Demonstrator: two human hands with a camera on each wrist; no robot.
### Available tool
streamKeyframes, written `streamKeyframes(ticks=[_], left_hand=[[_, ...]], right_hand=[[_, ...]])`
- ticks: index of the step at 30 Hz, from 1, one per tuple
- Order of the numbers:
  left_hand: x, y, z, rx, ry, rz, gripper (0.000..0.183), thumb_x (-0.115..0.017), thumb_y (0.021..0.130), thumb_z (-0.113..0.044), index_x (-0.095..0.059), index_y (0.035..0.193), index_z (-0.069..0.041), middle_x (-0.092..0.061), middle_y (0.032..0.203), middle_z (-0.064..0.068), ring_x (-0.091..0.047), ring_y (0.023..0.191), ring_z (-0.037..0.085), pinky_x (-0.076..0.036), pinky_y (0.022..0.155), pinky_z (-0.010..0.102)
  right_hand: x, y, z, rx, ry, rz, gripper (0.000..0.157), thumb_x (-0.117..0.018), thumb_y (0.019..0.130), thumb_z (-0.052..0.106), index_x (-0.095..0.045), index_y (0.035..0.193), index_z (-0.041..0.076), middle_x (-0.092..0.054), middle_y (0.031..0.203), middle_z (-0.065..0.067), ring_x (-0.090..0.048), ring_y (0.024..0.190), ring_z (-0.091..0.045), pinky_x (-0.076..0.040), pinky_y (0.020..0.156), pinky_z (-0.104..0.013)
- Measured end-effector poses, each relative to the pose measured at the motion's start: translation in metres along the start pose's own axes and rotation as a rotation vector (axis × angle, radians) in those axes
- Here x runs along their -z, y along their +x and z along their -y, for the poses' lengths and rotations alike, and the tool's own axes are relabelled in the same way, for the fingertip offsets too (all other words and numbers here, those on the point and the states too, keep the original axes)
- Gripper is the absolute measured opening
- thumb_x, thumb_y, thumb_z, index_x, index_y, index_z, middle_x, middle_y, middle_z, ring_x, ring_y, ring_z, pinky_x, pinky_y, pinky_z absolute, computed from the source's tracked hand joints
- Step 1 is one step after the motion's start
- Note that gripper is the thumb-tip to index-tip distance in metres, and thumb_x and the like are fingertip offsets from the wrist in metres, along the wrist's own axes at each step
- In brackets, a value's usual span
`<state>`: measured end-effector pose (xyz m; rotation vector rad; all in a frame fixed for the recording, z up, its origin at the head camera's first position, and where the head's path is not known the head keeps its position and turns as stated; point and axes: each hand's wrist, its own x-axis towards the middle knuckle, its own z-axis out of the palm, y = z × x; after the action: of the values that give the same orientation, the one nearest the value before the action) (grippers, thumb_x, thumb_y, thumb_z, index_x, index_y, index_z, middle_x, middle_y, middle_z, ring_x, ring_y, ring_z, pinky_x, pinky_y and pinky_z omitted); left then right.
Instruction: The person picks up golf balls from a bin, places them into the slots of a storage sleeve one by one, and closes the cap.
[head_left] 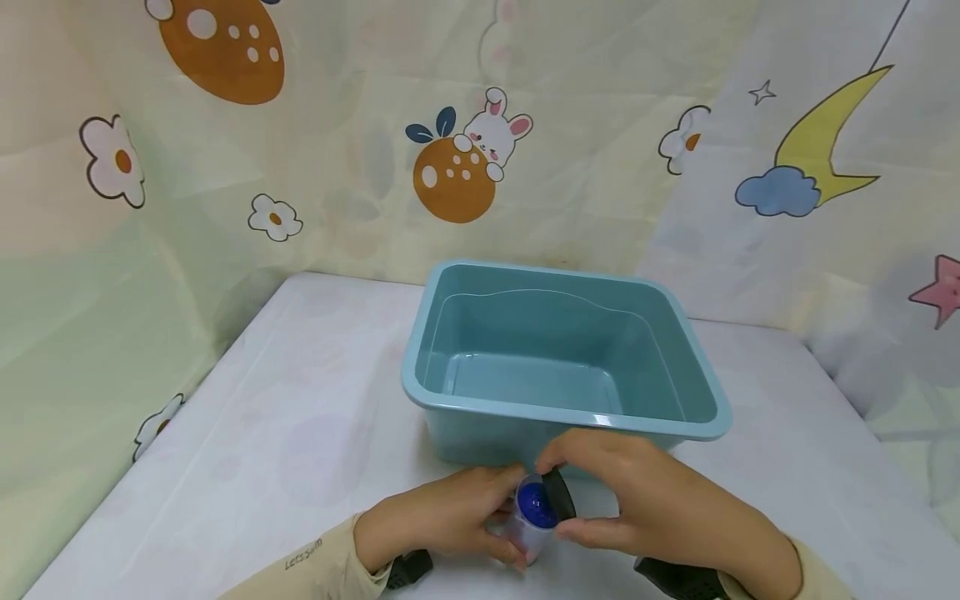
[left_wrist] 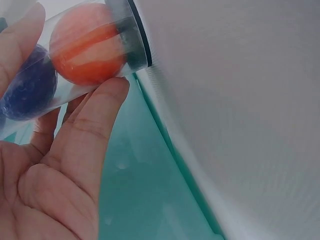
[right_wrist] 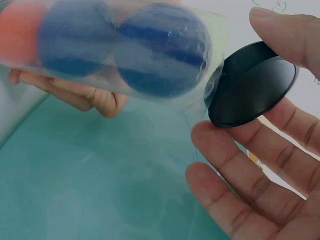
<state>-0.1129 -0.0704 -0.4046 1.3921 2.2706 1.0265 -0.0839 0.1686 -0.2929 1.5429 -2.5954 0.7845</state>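
My left hand grips a clear plastic tube in front of the basin. Inside it, the right wrist view shows two blue dimpled balls and an orange ball in a row. The orange ball sits near the tube's black-rimmed end in the left wrist view. My right hand pinches a round black lid between thumb and fingers. That lid is tilted at the tube's other end, beside a blue ball; part of its edge seems to touch the tube's rim.
A teal plastic basin stands on the white-covered table, just beyond both hands. Nothing shows inside it. Behind and at the sides hangs a pale cloth printed with rabbits, flowers and a moon.
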Motion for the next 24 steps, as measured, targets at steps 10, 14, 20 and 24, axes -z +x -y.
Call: streamKeyframes(ticks=[10, 14, 20, 24], left_hand=[[0.001, 0.0, -0.002, -0.031, -0.005, 0.006, 0.093, -0.079, 0.083, -0.032, -0.023, 0.155, -0.014, -0.054, 0.136, 0.002, -0.058, 0.107, -0.001, -0.046, 0.085, 0.008], [0.002, 0.0, -0.003, -0.026, 0.001, 0.002, 0.091, -0.079, 0.083, -0.032, -0.025, 0.153, -0.015, -0.055, 0.131, 0.0, -0.057, 0.101, -0.003, -0.046, 0.083, 0.008], [0.003, -0.001, -0.003, -0.018, -0.006, -0.001, 0.08, -0.08, 0.083, -0.033, -0.035, 0.146, -0.015, -0.056, 0.124, -0.003, -0.056, 0.096, -0.004, -0.046, 0.08, 0.008], [0.003, -0.001, -0.003, -0.031, -0.022, -0.003, 0.078, -0.08, 0.083, -0.031, -0.036, 0.145, -0.014, -0.055, 0.13, -0.002, -0.056, 0.104, -0.004, -0.047, 0.083, 0.008]], right_hand=[[-0.002, 0.011, 0.003, 0.11, -0.083, 0.029, 0.046, -0.083, 0.081, 0.027, -0.062, 0.122, 0.02, -0.061, 0.114, 0.012, -0.06, 0.099, -0.003, -0.052, 0.084, -0.019], [-0.001, 0.017, 0.006, 0.111, -0.117, 0.064, 0.047, -0.085, 0.079, 0.028, -0.065, 0.12, 0.019, -0.061, 0.109, 0.014, -0.059, 0.095, 0.0, -0.051, 0.082, -0.017], [0.0, 0.024, 0.009, 0.095, -0.167, 0.123, 0.048, -0.085, 0.078, 0.033, -0.068, 0.12, 0.019, -0.061, 0.105, 0.014, -0.055, 0.093, 0.001, -0.05, 0.081, -0.016], [0.0, 0.025, 0.009, 0.084, -0.168, 0.133, 0.049, -0.086, 0.076, 0.035, -0.069, 0.12, 0.019, -0.06, 0.102, 0.015, -0.054, 0.091, 0.002, -0.049, 0.08, -0.015]])
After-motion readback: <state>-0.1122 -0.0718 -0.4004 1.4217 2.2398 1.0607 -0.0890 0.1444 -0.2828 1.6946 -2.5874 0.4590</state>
